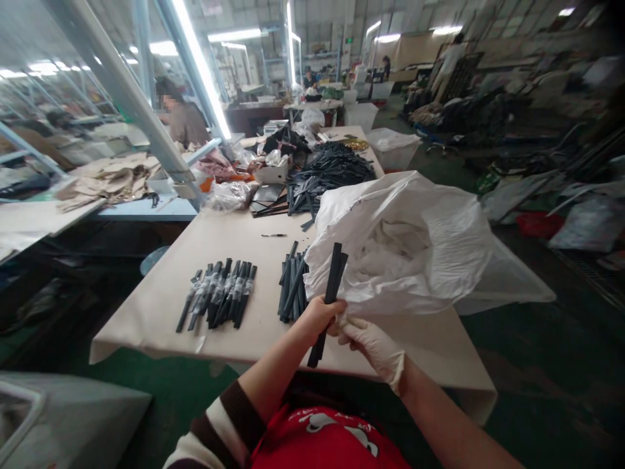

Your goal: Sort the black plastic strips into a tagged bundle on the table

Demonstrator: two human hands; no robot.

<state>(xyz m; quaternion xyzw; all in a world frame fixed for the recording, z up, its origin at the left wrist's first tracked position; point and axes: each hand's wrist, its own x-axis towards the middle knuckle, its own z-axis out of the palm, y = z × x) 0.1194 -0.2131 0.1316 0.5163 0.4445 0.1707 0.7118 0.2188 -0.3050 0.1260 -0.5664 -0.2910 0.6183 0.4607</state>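
- The left hand [322,318], bare, was closed around a few flat black strips [334,277], which stood tilted above the near edge of the table [166,326], their upper ends leaning right.
- The right hand [374,345], in a pale glove, had its fingers bent beside the left fingertips; whether it gripped anything could not be told.
- Just left of the held strips, a loose stack of dark strips [293,286] lay on the table.
- Farther left lay a row of black bundles [219,293] with clear wrapping around their middles.
- To the right, a large white sack [415,234] sat open.
- Beyond the stack lay a pen [274,235].
- At the far end were a big heap of dark strips [342,166] and clear plastic bags [229,194].
- Far left, a person [183,120] was by another table.
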